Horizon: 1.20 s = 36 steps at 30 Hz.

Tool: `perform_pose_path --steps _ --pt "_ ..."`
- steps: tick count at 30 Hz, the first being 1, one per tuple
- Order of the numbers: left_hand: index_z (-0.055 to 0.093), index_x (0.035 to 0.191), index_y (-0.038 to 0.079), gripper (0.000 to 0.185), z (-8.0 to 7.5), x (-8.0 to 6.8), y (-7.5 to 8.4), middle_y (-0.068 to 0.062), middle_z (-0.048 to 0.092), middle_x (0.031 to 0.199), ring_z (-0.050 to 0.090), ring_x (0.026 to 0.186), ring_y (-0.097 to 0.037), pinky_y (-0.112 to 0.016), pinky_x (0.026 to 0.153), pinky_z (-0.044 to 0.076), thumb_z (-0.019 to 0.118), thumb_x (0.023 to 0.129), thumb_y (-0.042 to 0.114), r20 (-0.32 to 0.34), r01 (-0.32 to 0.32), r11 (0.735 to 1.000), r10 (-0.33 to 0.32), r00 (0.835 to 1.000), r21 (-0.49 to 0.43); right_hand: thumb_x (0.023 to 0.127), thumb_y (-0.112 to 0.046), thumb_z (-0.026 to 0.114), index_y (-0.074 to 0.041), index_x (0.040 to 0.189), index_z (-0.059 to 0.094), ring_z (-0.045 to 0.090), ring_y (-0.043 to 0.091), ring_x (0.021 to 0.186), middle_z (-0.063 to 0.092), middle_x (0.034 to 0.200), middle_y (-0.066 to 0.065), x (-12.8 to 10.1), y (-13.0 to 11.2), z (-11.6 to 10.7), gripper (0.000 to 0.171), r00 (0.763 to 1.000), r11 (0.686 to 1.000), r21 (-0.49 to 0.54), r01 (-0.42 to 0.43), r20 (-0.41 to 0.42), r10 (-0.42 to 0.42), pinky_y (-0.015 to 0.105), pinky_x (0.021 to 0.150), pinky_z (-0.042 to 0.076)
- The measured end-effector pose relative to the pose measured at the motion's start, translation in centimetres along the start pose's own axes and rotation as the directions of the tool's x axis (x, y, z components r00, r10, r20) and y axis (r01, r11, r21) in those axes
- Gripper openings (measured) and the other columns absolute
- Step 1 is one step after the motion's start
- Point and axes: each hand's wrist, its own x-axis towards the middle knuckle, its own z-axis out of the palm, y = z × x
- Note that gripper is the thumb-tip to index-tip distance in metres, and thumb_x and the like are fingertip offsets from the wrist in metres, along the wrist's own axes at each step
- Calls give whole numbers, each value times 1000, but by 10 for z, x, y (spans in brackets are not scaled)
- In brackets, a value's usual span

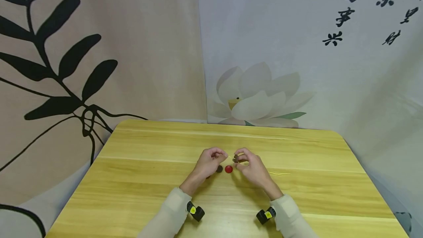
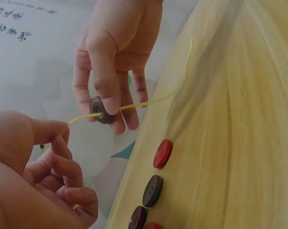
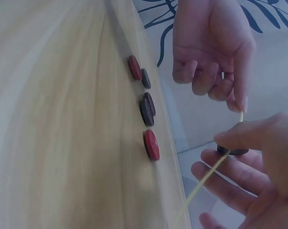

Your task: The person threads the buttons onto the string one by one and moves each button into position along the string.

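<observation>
Yellow thread [image 2: 149, 101] pinched in left hand [image 1: 207, 161], through dark button [image 2: 100, 110] pinched by right hand [image 1: 252, 168].

Wooden table in front of printed wall hangings

The yellow wooden table [image 1: 138, 179] fills the lower frame. At upper left hangs a beige cloth with black leaves [image 1: 66, 58]; at right, a pale cloth with a white lotus [image 1: 256, 100] and black characters [image 1: 370, 6].
</observation>
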Motion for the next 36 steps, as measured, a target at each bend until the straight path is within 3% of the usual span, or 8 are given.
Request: perform_pose_path --steps 10,17,28,36 --pt "71 100 7 15 -2 2 -4 -10 64 91 57 85 -25 -29 72 45 64 97 20 -8 7 1000 -8 1000 -21 87 2 71 -5 116 61 68 27 101 74 101 11 -1 10 -9 32 1000 1000 3 1 0 -1 60 97 44" --pt "70 100 6 16 -4 2 -4 -5 62 88 53 80 -16 -31 74 44 64 97 21 -9 18 999 -18 1000 -30 86 3 71 -2 115 61 69 25 97 74 99 12 0 16 -13 31 1000 1000 -5 29 0 -29 57 96 47" --pt "70 98 8 14 -4 3 -5 0 57 83 50 75 -15 -28 69 42 65 96 21 -19 10 1000 -11 1000 -28 87 0 72 -3 115 63 67 23 97 73 101 9 -1 26 -15 29 1000 999 -41 -4 -5 4 46 88 53" --pt "69 99 6 15 -7 3 -4 0 56 80 48 69 -14 -25 64 41 65 96 20 -4 6 999 -6 1000 -52 87 -2 73 -5 112 65 65 29 108 73 102 4 -3 32 -18 27 1000 997 -75 -12 -7 12 54 99 46"
